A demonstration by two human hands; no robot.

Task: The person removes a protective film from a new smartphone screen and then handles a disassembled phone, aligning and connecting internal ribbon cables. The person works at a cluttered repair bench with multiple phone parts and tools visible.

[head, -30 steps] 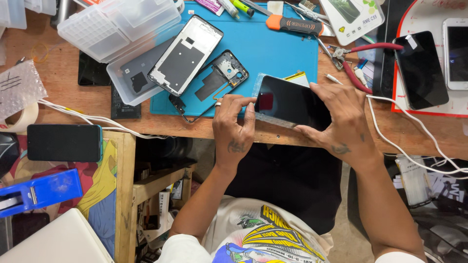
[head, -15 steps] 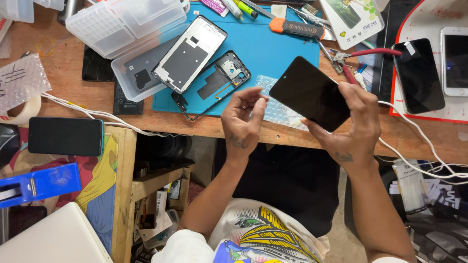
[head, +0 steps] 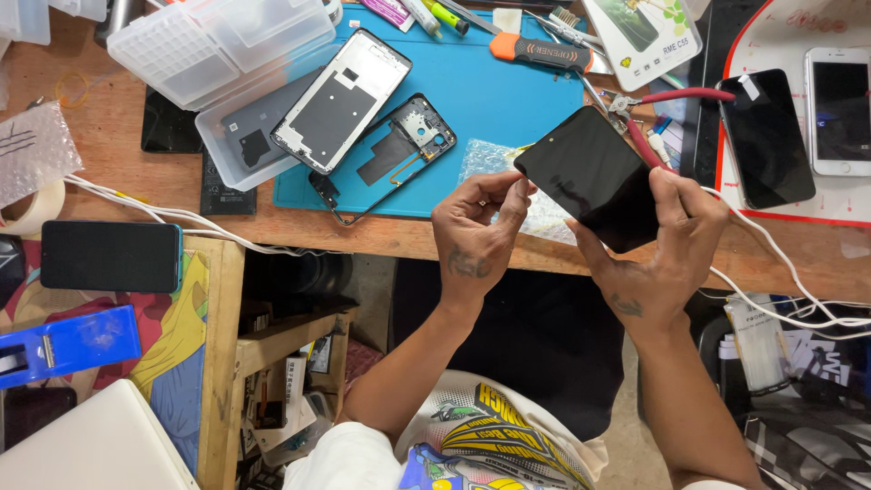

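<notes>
A crowded wooden workbench point(head: 109, 172) carries a blue repair mat point(head: 508, 109), and on the mat lie a phone middle frame point(head: 343, 100) and a darker back housing point(head: 399, 150) with the camera opening, both well beyond the fingertips. The right hand point(head: 658, 259) grips a black phone display panel point(head: 590, 177) – the thumb lies on the near right side of the glass and the other fingers close behind it, so the panel stands tilted above the table edge. The left hand point(head: 472, 227) has thumb and forefinger pinched together at the panel's left corner; whether a thin film is between them, I cannot tell. A piece of bubble wrap point(head: 494, 163) lies on the mat just under the left fingertips. To do this step well, I think the right hand should hold the panel only by the edges and keep it steady, while the left fingers pull slowly and flat along the glass – not upward – so the thin screen does not bend. The red-handled pliers point(head: 671, 100) lie just past the right fingers, better not to knock against them.
</notes>
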